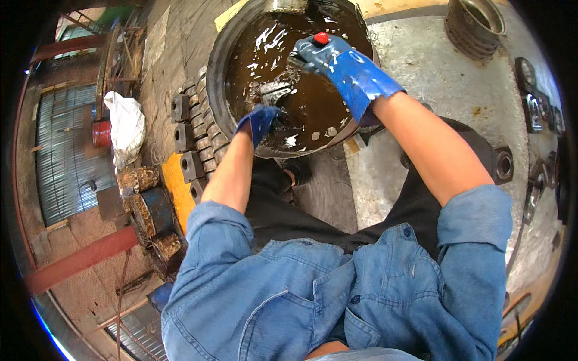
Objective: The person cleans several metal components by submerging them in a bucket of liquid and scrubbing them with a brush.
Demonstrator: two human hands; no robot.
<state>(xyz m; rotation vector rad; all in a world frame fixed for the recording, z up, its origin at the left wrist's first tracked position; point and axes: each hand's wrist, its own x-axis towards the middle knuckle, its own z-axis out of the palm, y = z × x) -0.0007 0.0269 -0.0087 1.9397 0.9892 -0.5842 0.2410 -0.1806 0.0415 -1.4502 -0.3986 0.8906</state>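
A round black tub (218, 78) of brown, oily liquid stands in front of me. My right hand (325, 54), in a blue rubber glove, is closed above the liquid around a red-ended tool (321, 39); most of the tool is hidden in the fist. My left hand (262, 120), also in a blue glove, dips into the liquid at the tub's near left side. Its fingers are under the surface, so their grip does not show. Just beyond them, a shiny wet grey piece (276, 90) breaks the surface, its kind unclear.
Dark blocks with round holes (192, 165) and rows of metal rings (203, 123) line the tub's left side. A white sack (125, 127) lies farther left. At the far right stands a rusty metal cylinder (474, 27), with dark metal parts (534, 111) nearer along the edge.
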